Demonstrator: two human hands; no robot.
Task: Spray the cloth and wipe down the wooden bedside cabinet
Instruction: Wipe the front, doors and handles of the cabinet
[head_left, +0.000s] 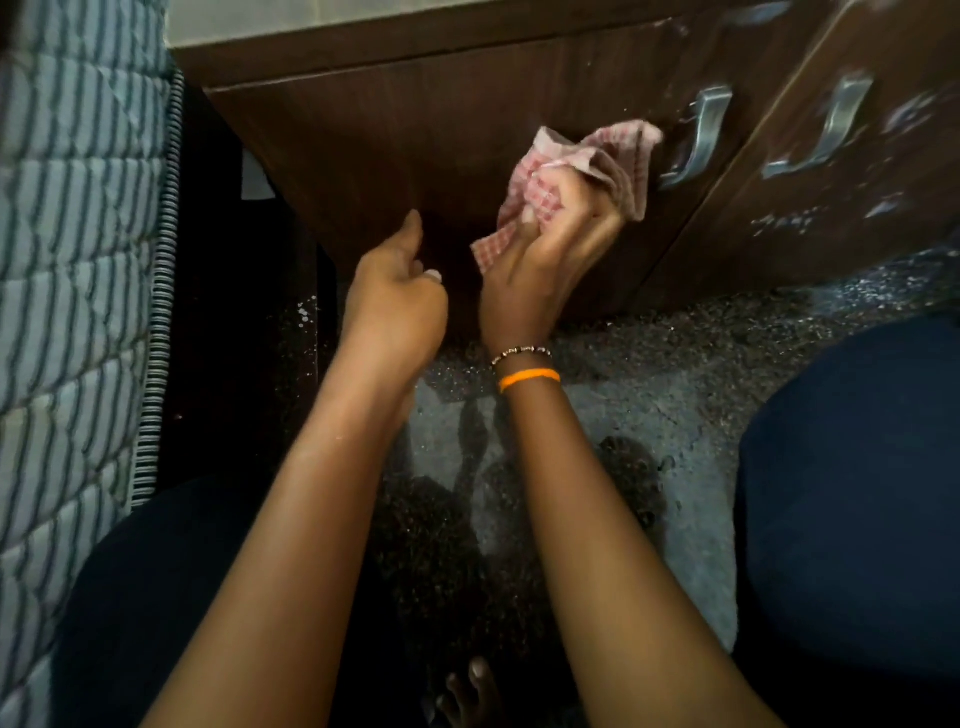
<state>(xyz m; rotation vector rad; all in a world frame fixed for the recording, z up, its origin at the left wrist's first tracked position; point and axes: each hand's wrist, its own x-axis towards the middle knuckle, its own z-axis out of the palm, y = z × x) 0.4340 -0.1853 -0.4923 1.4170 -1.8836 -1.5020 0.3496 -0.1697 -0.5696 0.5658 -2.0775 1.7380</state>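
Centre-right of frame, our right hand (540, 249) is fisted around the bunched checked cloth (582, 166), pressing it to the wooden cabinet (415, 135) face for wiping; left hand (395, 296) loosely curled, empty, beside.

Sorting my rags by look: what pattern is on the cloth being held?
A red-and-white check, seen in the head view on the cloth bunched in the right hand.
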